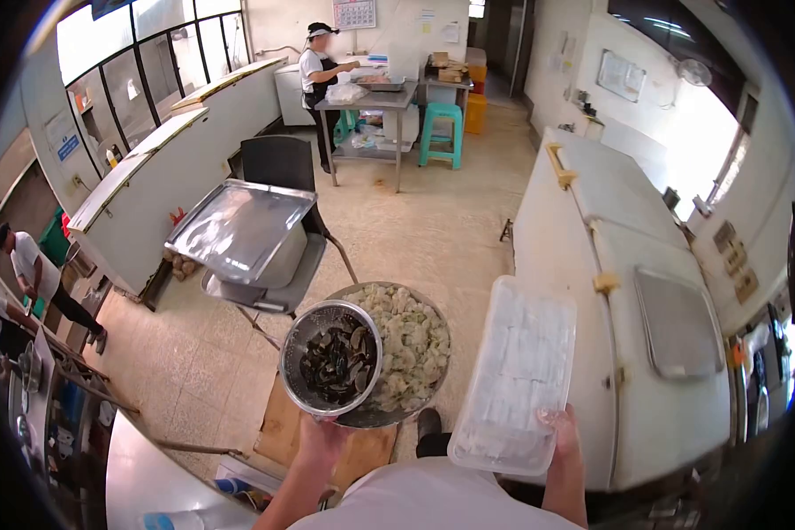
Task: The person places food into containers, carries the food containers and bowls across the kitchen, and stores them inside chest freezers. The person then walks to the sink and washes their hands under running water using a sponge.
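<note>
My left hand (323,435) is closed at the near edge of a wide metal bowl (443,375), its fingers partly hidden beneath. Pale, greenish-flecked pieces of food (402,340) fill that bowl. On its left side rests a metal colander (293,360) with dark mussels (337,358) in it, overlapping the bowl's rim. Over on the right, my right hand (563,431) grips the side of a long translucent plastic container (481,389), thumb on top. Whitish wrapped-looking pieces show in rows through it; their kind is unclear.
A covered tray (243,231) stands on a black chair (278,163) ahead. White chest freezers (556,300) line the right side. A co-worker (318,79) stands at a metal table (371,99) with a teal stool (441,134) nearby. Another person (40,269) is at left.
</note>
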{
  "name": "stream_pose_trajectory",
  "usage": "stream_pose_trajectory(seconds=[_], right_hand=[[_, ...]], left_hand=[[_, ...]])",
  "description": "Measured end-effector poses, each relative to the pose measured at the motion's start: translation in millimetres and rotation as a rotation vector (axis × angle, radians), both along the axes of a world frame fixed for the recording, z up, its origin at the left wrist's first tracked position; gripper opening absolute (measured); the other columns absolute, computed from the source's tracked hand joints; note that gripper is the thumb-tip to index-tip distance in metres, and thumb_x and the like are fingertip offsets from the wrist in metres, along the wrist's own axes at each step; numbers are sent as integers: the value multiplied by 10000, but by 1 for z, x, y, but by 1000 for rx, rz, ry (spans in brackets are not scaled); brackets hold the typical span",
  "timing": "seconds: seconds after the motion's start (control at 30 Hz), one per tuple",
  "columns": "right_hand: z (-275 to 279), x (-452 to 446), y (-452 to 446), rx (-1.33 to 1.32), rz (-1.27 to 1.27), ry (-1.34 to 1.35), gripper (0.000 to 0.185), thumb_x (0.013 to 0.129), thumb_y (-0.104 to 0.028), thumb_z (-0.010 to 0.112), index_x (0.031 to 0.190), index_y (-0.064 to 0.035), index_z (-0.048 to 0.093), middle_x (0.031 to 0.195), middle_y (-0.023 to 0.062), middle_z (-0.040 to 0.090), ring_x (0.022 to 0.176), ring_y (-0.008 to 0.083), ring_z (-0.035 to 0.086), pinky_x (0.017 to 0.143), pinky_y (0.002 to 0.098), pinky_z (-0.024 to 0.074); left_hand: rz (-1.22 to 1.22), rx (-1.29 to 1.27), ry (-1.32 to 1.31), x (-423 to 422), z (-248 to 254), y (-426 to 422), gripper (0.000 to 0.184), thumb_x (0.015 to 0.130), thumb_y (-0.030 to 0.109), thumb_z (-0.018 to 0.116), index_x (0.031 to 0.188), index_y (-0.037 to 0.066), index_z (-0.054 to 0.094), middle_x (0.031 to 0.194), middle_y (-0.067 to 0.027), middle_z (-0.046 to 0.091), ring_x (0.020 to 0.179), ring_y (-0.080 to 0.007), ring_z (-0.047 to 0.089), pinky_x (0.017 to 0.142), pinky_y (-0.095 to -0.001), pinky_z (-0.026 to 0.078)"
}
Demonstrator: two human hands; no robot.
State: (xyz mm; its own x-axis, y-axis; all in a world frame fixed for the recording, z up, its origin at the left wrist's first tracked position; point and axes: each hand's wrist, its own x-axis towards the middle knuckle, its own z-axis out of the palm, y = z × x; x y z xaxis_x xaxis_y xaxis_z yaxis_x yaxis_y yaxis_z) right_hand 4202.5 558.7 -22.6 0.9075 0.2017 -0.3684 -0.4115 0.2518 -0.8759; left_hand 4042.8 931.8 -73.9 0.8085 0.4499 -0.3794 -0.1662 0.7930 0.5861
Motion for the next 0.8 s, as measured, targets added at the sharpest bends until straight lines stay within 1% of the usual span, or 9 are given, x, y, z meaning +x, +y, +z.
stream_pose_trajectory(seconds=[0.1,0.2,0.33,0.43,0.47,0.53,0.63,0.73,0.8], right_hand=[[12,109,37,-129,-10,-10,487,808,-62,680,1256,44,520,1074,147,662,941,250,684,820,400,585],[18,230,78,-159,-10,12,488,806,-58,660,1253,51,497,1083,160,666,936,253,688,808,397,586],[19,362,142,-194,18,-32,448,804,-68,651,1212,49,508,1065,151,660,931,245,677,795,386,581],[17,460,198,-334,91,-100,453,790,-109,666,1193,61,545,1034,144,669,918,242,679,789,372,574],[16,487,218,-305,115,-100,460,781,-117,679,1187,62,558,1028,141,672,912,245,680,787,373,572],[19,540,255,-264,183,-103,474,761,-133,704,1176,65,586,1015,135,678,899,251,681,783,376,569],[25,621,331,-202,143,-33,481,770,-100,736,1205,29,576,1008,92,665,891,218,663,781,375,565],[19,713,404,-123,258,24,483,731,-100,762,1164,29,591,998,102,659,885,244,661,807,401,565],[22,717,439,-247,201,-2,489,712,-103,768,1150,32,598,999,113,660,888,265,663,814,415,565]], left_hand=[[122,-192,22,86,8,22,477,861,116,578,1332,43,550,1308,-159,615,1203,-367,600,936,-601,555],[65,-93,-17,183,26,43,529,808,92,579,1332,31,543,1327,-171,601,1233,-380,577,971,-627,530],[90,-207,4,291,15,92,622,728,68,569,1346,12,524,1366,-197,565,1253,-418,554,991,-662,500],[108,-196,-46,379,-18,145,634,722,68,566,1351,-1,522,1362,-205,569,1247,-424,557,980,-659,506],[146,-251,-46,409,-32,164,642,717,69,574,1353,-8,523,1357,-207,575,1237,-419,564,967,-649,515],[117,-178,-76,467,-41,204,638,719,68,584,1350,-10,526,1359,-210,574,1240,-421,562,975,-652,513],[126,-187,-82,539,-41,260,617,743,75,605,1350,-8,529,1348,-207,588,1226,-422,579,983,-651,519],[191,-162,-105,613,-40,321,579,792,101,611,1356,-2,530,1309,-199,620,1173,-413,621,950,-632,551],[247,-147,-86,607,-53,339,571,811,117,620,1362,2,527,1308,-198,623,1165,-410,627,946,-628,555]])
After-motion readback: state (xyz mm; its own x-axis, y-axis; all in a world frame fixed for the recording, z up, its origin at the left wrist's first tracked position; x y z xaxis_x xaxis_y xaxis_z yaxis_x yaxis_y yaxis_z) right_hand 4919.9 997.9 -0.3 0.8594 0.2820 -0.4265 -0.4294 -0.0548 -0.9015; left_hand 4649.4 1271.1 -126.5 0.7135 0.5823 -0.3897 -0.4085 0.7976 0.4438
